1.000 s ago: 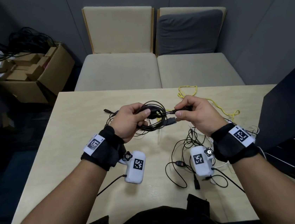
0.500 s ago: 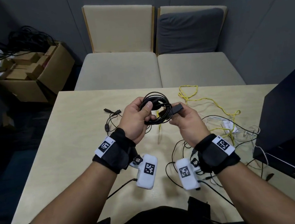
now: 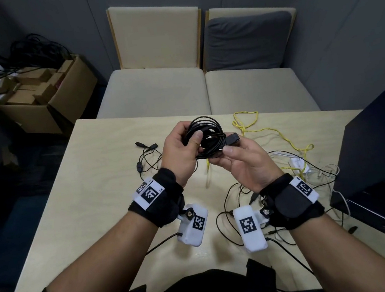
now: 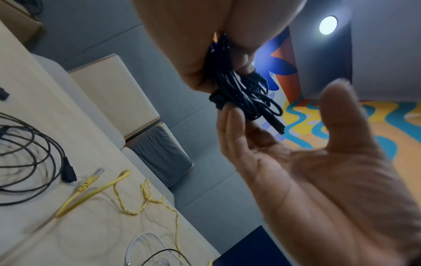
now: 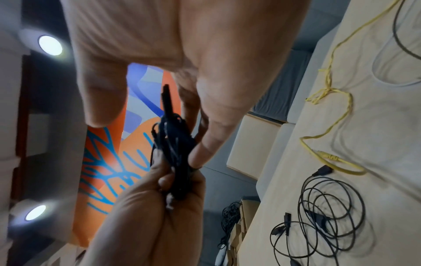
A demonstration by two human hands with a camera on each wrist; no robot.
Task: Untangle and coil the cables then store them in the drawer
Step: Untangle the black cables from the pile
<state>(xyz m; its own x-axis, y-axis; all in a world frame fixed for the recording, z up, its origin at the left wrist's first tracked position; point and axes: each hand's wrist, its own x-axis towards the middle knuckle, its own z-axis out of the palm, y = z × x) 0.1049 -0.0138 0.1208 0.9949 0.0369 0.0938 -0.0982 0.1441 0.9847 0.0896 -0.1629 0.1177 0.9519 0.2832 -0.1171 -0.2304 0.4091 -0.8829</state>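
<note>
A black cable wound into a small coil [image 3: 205, 133] is held above the table, and my left hand [image 3: 186, 144] grips it with thumb and curled fingers. Its plug [image 3: 232, 138] sticks out to the right. My right hand [image 3: 236, 162] lies palm up beneath the coil, fingers nearly straight and touching it from below. In the left wrist view the coil [image 4: 239, 93] hangs from my left hand, and the right hand [image 4: 296, 171] is spread open with its thumb well apart. The right wrist view shows the coil [image 5: 173, 144] between both hands.
Loose on the wooden table [image 3: 97, 204] lie a yellow cable [image 3: 266, 132], a thin black cable [image 3: 145, 160], more black cables [image 3: 228, 216] and a white cable with charger [image 3: 299, 165]. A dark drawer unit [image 3: 379, 148] stands at the right. Cushioned seats [image 3: 156, 92] are behind the table.
My right hand has let go of the plug end it pinched, turned palm up and slid under the coil. Both hands drew closer together.
</note>
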